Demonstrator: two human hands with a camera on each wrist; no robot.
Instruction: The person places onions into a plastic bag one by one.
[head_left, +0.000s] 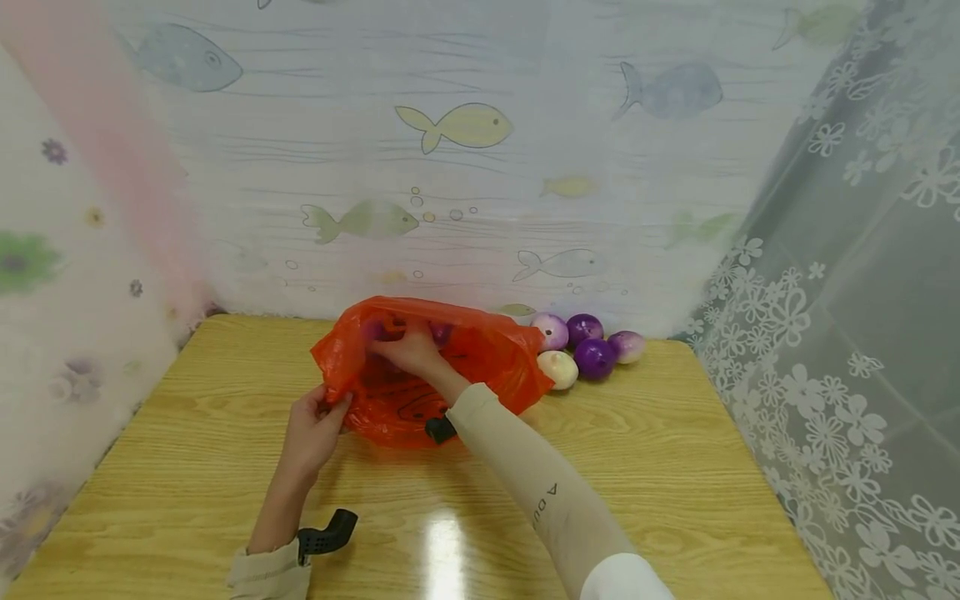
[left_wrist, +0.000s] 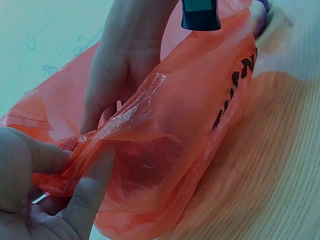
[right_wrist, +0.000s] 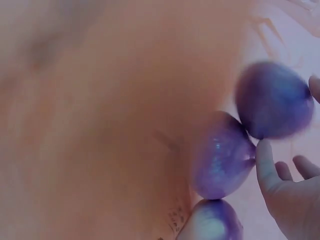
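Left grip (head_left: 313, 427) pinches the rim of the red bag (head_left: 495, 358), thumb against fingers with the plastic bunched between them. Right grip (head_left: 411, 350) is inside the bag, its fingertips touching the upper onion (right_wrist: 274, 100); whether it grasps that onion or only touches it, I cannot tell. The bag lies on its side on the tabletop (head_left: 622, 483), its mouth facing the person. Five more onions (head_left: 595, 359) sit on the tabletop by its right end.

The step in hand looks like handling onions through the open mouth, though putting in or taking out cannot be told apart. The next move probably calls for a held-wide rim, so that the right hand can draw back without snagging.

The bag's far inside is hard to read. In the right wrist view a brown blur covers the left side, and the lowest onion (right_wrist: 215, 220) is cut off.
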